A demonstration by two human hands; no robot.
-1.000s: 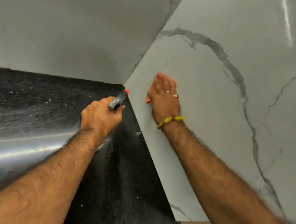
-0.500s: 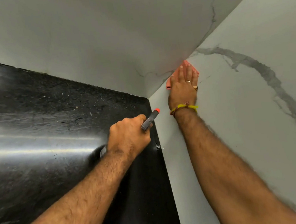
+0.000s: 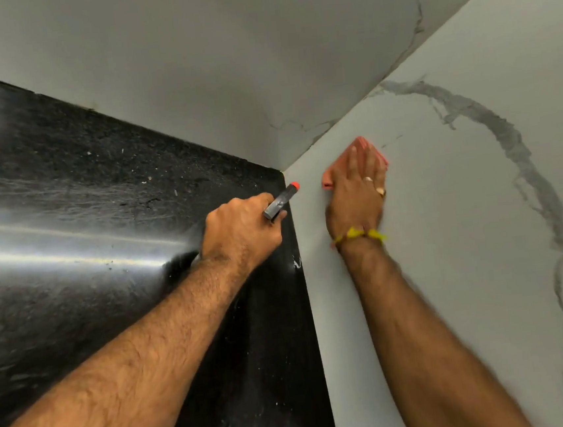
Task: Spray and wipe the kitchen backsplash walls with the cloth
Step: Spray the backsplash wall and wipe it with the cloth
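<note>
- The right hand (image 3: 357, 189) lies flat on the white marbled backsplash wall (image 3: 464, 230), fingers (image 3: 359, 159) straight and close together, pressing the pink cloth (image 3: 327, 178) against it. The cloth sits just right of the corner where the two walls and the table meet, mostly hidden under the palm, with only its edges showing.
- The left hand (image 3: 240, 231) has its fingers curled tight round a spray bottle (image 3: 280, 201). Only the dark head and the orange nozzle tip show (the bottle's body is hidden behind the hand). The nozzle points toward the corner, near the cloth but not touching it.
- The black speckled table (image 3: 67, 216) shows pale specks and a bright streak of glare. I cannot tell whether that sheen is wet.
- The step in hand looks like wiping the right-hand wall low down by the corner.
- Risks from here, as I judge them:
  - A flat palm with little cloth showing could slide off it, so bare skin smears the wall instead.
  - The corner seam may get missed, since a flat hand does not reach well into an angle.
  - A careless squeeze with the nozzle aimed this way could wet the right hand or the table, not the wall.
  - The shaded back wall (image 3: 224, 64) could be left undone if attention stays on this side.
</note>
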